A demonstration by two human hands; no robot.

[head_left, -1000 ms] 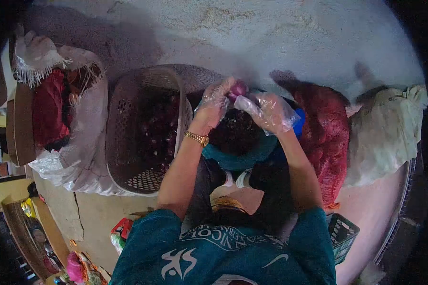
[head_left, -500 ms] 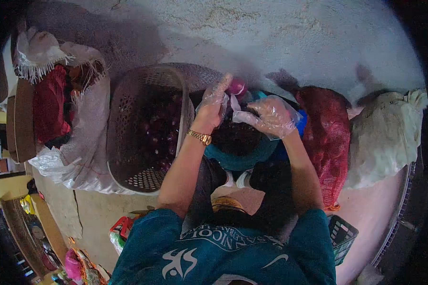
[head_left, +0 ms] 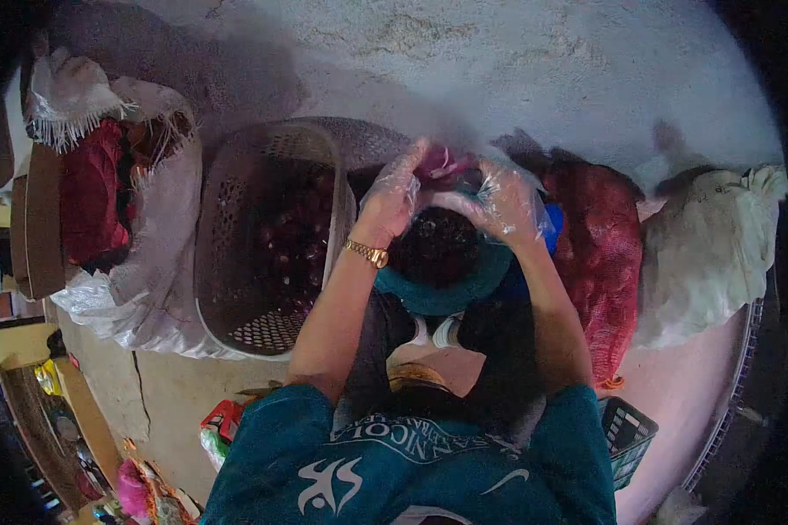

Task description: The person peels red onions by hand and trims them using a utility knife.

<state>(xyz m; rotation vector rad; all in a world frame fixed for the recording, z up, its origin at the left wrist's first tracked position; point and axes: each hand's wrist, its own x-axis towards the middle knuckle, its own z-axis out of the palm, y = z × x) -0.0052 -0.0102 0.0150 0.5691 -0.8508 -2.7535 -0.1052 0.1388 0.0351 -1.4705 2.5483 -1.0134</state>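
A red onion [head_left: 443,164], slightly blurred and with loose skin on it, is up between my two hands near the wall. My left hand [head_left: 394,197], in a clear plastic glove with a gold watch at the wrist, grips it from the left. From the right, my right hand [head_left: 506,201], also gloved in clear plastic, closes its fingers on the onion's side; its fingertips are partly hidden. Below both hands stands a teal basin [head_left: 442,300] with dark contents. Left of it, a grey perforated basket [head_left: 214,254] holds many dark red onions.
At right lean a red mesh sack [head_left: 600,262] and a whitish sack [head_left: 709,258]. A blue object [head_left: 552,229] shows beside the basin. Far left is an open woven sack [head_left: 162,219] with red mesh inside. A dark green crate [head_left: 630,437] sits at lower right. The rough wall [head_left: 411,61] rises ahead.
My right hand has moved up and left and come together with the onion. The onion, earlier held only in my left hand, now sits between both hands.
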